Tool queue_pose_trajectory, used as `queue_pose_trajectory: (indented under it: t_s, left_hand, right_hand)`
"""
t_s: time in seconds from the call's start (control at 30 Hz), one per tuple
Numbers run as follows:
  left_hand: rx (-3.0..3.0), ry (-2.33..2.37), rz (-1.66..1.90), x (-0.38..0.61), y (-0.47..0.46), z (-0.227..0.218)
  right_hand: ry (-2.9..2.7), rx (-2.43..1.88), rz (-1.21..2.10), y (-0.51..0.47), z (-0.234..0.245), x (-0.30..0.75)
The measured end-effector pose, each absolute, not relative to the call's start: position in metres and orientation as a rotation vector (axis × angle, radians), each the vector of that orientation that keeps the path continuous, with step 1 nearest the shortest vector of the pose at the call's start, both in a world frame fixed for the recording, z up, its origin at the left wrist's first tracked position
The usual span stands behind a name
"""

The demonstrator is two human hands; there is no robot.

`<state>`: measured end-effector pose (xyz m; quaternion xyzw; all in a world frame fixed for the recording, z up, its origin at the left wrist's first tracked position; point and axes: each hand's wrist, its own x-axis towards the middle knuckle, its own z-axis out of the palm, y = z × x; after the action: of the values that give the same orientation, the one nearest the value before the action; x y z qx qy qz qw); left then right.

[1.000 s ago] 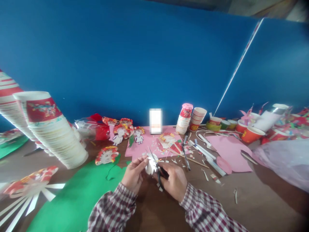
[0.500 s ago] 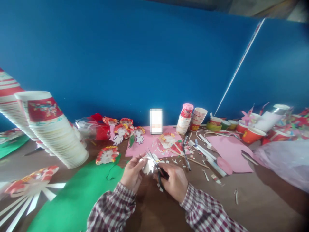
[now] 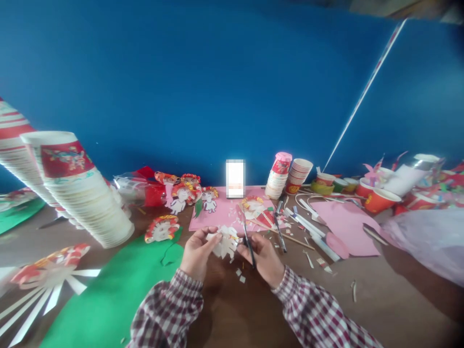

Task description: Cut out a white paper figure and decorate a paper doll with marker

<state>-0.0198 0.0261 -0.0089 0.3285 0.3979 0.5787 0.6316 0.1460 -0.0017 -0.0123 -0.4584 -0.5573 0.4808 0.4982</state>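
Observation:
Between my hands is a white paper cutout with a jagged, snipped edge. My left hand pinches its left side between thumb and fingers. In my right hand is a pair of scissors with dark handles, the blades pointing up and away from me. The right fingertips are at the cutout's right edge; whether they grip it too, I cannot tell. Small white paper scraps lie on the table just below the cutout.
Stacked paper cups lean at the left, beside green paper. Behind my hands, pink paper holds paper figures and scraps. A pen, white strips, orange cups and a plastic bag lie to the right.
The scissors have swung from pointing up-left across the cutout to nearly upright at its right side. My right hand has turned with them, uncovering more of the cutout and the scraps below.

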Motion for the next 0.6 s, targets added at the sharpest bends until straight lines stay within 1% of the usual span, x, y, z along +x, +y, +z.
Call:
queue_pose_trajectory:
  t_s: [0.1, 0.3, 0.6]
  left_hand:
    - [0.801, 0.914, 1.313, -0.016, 0.023, -0.01]
    - [0.874, 0.921, 1.233, -0.014, 0.021, -0.013]
    - [0.731, 0.812, 1.201, -0.007, 0.018, -0.01]
  right_hand:
    - [-1.199, -0.998, 1.308, 0.0, -0.01, 0.145]
    - [-1.151, -0.935, 1.407, -0.003, -0.01, 0.143]
    - [-1.123, -0.942, 1.509, -0.004, -0.014, 0.14]
